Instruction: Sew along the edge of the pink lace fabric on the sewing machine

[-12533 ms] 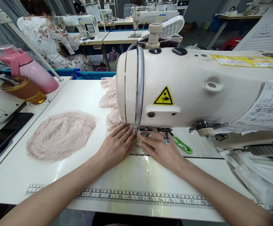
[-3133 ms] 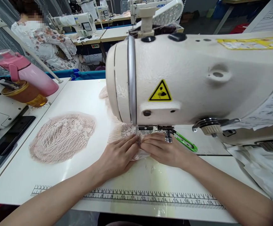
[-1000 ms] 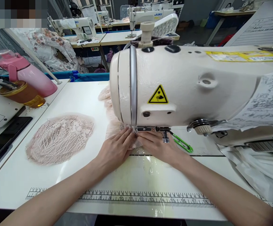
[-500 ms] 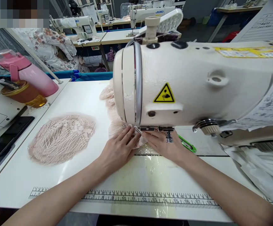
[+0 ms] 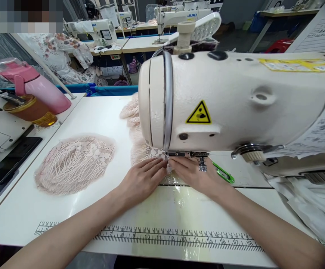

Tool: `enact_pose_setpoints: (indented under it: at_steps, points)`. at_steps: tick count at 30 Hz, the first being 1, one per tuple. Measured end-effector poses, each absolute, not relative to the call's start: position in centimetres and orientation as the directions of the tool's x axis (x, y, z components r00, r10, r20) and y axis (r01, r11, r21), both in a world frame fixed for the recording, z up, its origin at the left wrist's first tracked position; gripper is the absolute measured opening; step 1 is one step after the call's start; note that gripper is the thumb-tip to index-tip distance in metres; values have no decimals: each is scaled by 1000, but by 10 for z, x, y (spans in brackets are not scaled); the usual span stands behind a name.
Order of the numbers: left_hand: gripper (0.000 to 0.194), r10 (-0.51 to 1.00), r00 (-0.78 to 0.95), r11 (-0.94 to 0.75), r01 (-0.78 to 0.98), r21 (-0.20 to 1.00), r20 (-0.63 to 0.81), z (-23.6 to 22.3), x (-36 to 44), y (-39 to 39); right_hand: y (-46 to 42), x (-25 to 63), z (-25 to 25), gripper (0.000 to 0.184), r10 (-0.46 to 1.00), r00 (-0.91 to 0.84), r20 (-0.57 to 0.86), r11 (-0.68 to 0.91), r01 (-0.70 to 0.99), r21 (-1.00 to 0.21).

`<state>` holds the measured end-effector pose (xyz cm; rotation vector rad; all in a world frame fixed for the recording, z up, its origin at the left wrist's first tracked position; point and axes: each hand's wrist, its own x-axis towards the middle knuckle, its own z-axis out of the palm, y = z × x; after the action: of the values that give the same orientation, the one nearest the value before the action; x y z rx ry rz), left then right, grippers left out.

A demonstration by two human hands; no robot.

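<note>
Table (image 5: 95, 112), left fingers (image 5: 153, 167) seemingly on lace (image 5: 141, 152)

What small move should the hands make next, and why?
Probably ease the left hand and right hand slightly apart, fingers flat by the pink lace: their fingertips nearly meet under the sewing machine head, whose triangular sticker shows a hand.

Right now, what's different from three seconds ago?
The pink lace has moved away from the person, and less shows before the sewing machine. The right hand lies flatter. The left hand stays beside the needle area; the loose lace piece stayed put.
</note>
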<state>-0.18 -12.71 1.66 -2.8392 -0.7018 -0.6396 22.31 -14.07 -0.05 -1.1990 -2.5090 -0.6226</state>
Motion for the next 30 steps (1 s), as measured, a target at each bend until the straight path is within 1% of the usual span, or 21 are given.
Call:
enact_pose_setpoints:
  at_steps: [2,3,6,11,15,17,20,22,24,26,30]
  points:
    - [20,423,796,-875,482,-32,433,18,-3,-128,-144,221,7,29,612,-647,456,555,761,335]
    - [19,428,794,-872,488,-31,432,19,-3,-128,-145,219,10,28,603,-649,463,548,759,352]
    - [19,438,789,-864,501,-40,431,21,-4,-127,-147,215,16,26,599,-634,489,549,770,326]
    - [20,482,765,-838,545,-30,428,22,-6,-126,-148,209,17,27,621,-616,485,587,776,233]
    - [16,540,706,-803,596,28,458,23,-5,-128,-146,207,11,19,622,-583,523,606,781,150]
    - [16,546,700,-805,590,57,461,24,-4,-130,-144,207,6,16,642,-552,532,622,781,60]
    - [16,501,721,-839,539,66,478,23,-3,-132,-141,206,1,15,690,-518,505,644,758,-103]
    - [20,485,706,-853,513,100,516,23,-3,-133,-140,206,-1,17,704,-513,491,652,741,-162]
    - [28,504,666,-845,512,155,550,22,-4,-132,-140,205,-1,18,689,-528,496,677,714,-181]
    - [33,534,641,-826,533,181,551,23,-6,-131,-140,204,-1,18,658,-554,510,712,679,-180]
    - [31,538,702,-827,546,132,467,24,-12,-125,-140,204,1,20,625,-583,518,748,636,-187]
